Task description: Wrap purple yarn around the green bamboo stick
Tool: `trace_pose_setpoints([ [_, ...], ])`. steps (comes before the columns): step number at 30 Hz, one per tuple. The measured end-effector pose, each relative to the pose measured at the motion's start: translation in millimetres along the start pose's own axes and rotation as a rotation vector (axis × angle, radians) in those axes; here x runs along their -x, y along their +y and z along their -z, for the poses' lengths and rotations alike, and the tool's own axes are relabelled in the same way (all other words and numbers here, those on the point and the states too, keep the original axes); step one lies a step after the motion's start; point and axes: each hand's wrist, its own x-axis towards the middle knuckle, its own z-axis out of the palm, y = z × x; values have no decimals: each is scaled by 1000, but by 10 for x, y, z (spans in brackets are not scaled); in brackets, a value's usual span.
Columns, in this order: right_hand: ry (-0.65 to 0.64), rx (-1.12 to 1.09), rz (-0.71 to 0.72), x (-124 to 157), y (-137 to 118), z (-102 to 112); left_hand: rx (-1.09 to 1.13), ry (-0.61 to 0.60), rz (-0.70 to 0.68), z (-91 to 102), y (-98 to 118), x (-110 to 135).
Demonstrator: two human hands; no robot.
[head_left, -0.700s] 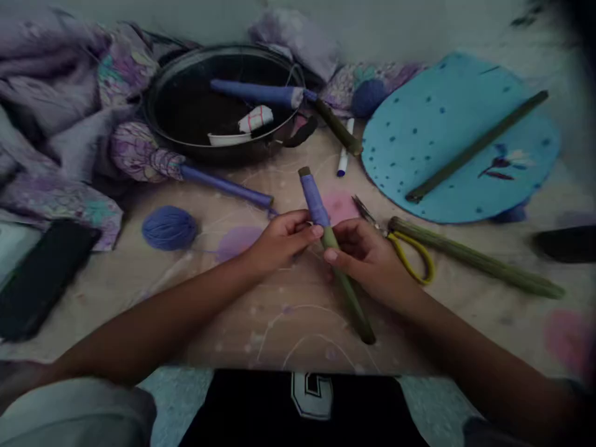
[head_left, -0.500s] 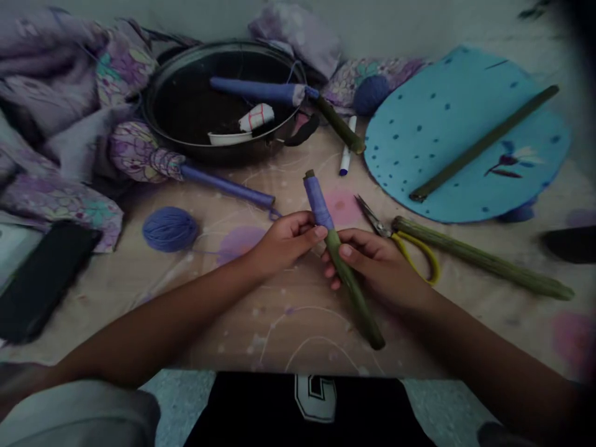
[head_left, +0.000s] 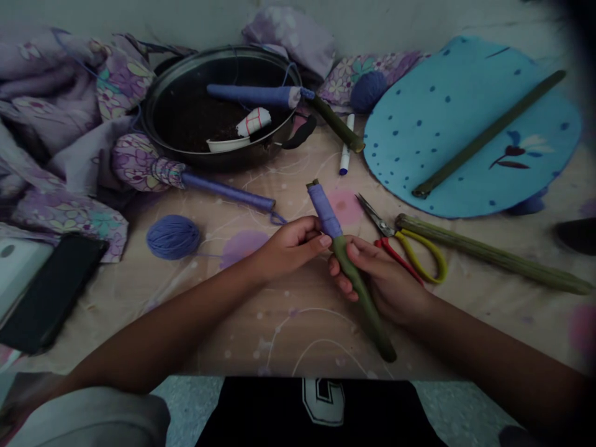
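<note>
Between my hands is a green stick [head_left: 367,304], tilted with its lower end toward me. Purple yarn [head_left: 325,210] is wound round its upper part. My right hand [head_left: 379,273] grips the bare green section just below the winding, thumb on top and fingers underneath. At the lower edge of the winding, my left hand [head_left: 300,245] pinches with thumb and forefinger; whether it holds the yarn strand or the stick itself is hard to see. A ball of purple yarn [head_left: 173,237] lies left of my left hand, a strand running from it toward that hand.
Scissors [head_left: 410,245] with red and yellow handles lie beside another green stick [head_left: 493,254] at right. Behind are a dark pan [head_left: 153,133], a marker [head_left: 345,152] and a blue dotted mat [head_left: 414,133] bearing a stick. Phones [head_left: 56,292] and floral cloth [head_left: 69,205] occupy the left.
The stick and both hands have shifted slightly right and down in the view, and the stick has turned a little in my right hand. More of the scissors' red handle shows.
</note>
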Motion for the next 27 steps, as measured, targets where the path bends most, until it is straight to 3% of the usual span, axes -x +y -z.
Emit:
trace_pose_setpoints([
  [6,17,-29,-48,17,-16,-1,25,-90,21,-16,-13,-6],
  [12,15,28,-11,20,-24,3,-26,5,25,-16,-40,-37],
  [16,12,36,-31,20,-22,3,10,1,4,-18,-39,-31],
  [22,21,-13,-86,32,4,14,134,-112,43,-32,-17,-5],
  [27,33,16,-61,41,4,13,162,-76,31,-52,-21,-6],
])
